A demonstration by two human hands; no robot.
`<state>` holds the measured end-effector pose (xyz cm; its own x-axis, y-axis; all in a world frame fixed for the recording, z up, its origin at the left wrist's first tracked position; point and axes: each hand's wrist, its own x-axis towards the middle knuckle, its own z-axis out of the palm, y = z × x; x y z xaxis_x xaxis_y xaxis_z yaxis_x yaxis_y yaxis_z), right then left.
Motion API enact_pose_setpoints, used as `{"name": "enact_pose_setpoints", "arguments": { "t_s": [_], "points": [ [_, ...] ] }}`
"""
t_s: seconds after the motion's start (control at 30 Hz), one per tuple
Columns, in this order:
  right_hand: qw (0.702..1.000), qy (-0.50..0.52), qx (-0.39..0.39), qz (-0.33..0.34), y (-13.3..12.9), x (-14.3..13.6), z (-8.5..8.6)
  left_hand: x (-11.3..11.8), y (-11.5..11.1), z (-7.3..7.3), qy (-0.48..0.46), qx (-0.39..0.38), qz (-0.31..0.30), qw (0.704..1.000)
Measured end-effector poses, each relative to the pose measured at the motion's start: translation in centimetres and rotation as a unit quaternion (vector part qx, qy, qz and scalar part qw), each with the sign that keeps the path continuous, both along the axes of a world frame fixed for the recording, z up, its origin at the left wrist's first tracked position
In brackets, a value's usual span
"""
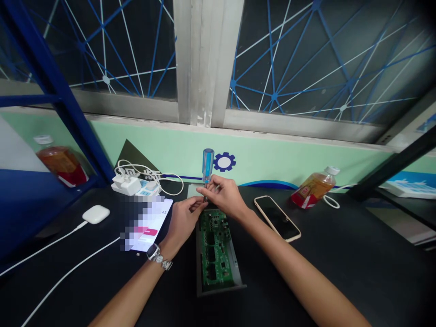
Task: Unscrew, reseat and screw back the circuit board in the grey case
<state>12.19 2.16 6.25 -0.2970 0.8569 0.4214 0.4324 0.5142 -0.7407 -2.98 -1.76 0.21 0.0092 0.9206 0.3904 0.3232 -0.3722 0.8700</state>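
A screwdriver [207, 164] with a clear blue handle stands upright over the far end of a green circuit board [218, 254]. My right hand [225, 196] is closed around its shaft, just below the handle. Close to the screwdriver's lower end, my left hand [184, 220] is pinched shut; what its fingertips hold, if anything, is hidden. The board lies lengthwise in a shallow grey metal tray [221, 290], whose near edge faces me. Both hands cover the tray's far end, so the screwdriver's tip cannot be made out.
Left of my hands lies a lit phone [163, 222], with a power strip [148, 187], tangled cables and a white earbud case [96, 214] beyond. A dark-screened phone [277, 218] and a drink bottle [313, 187] are on the right. Another bottle [63, 161] stands far left by the blue frame.
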Motion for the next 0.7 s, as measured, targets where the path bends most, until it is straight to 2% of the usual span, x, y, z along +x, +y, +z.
{"name": "enact_pose_setpoints", "arguments": {
  "t_s": [0.17, 0.27, 0.47, 0.7],
  "points": [
    [0.989, 0.06, -0.038, 0.133, -0.2, 0.9, 2.1, -0.2, -0.2, 0.5, 0.012, 0.005, -0.012, 1.0],
    [0.982, 0.088, -0.055, 0.16, 0.0, 1.2, 2.6, -0.3, -0.2, 0.7, 0.016, 0.005, -0.026, 1.0],
    [0.984, 0.129, -0.054, 0.111, 0.6, 0.8, 1.8, -0.6, -0.2, 0.9, 0.031, -0.008, -0.069, 0.997],
    [0.996, 0.065, 0.054, -0.01, -0.1, 0.6, 2.3, -0.3, -0.2, 1.0, 0.041, -0.018, -0.08, 0.996]
  ]
}}
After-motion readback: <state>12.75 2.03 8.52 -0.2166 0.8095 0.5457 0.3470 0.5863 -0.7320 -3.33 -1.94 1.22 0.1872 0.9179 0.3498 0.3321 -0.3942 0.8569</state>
